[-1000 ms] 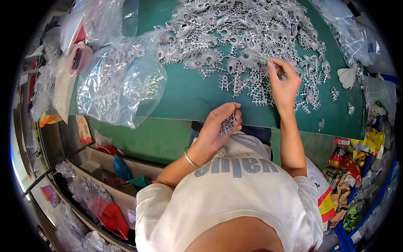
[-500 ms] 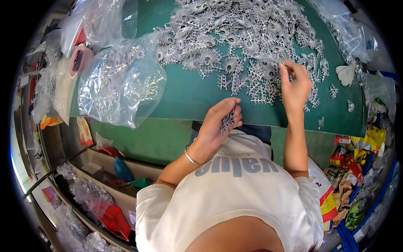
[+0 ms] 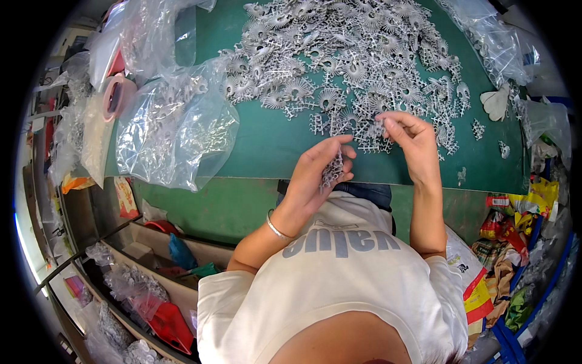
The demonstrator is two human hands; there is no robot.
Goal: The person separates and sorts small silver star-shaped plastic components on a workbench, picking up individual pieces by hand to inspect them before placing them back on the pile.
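Observation:
A broad heap of small grey branched and fan-shaped pieces (image 3: 354, 73) is spread over the green tabletop (image 3: 267, 139). My left hand (image 3: 316, 168) is at the table's near edge, its fingers curled round a small bunch of grey branched pieces (image 3: 332, 171). To its right, at the near side of the heap, my right hand (image 3: 415, 144) has thumb and fingers pinched together. A small grey branched piece (image 3: 381, 125) seems to be at those fingertips, though it blends with the heap behind it.
A clear plastic bag (image 3: 176, 130) with grey pieces inside lies left of the heap, beside a roll of tape (image 3: 113, 97). At the right are white petal-shaped pieces (image 3: 496, 103) and another clear bag (image 3: 494, 45). Below left stands a bin (image 3: 176, 291) with wrappings.
My right hand has come left and toward me from the heap, nearer to my left hand. The left hand keeps its bunch, its fingers slightly more spread.

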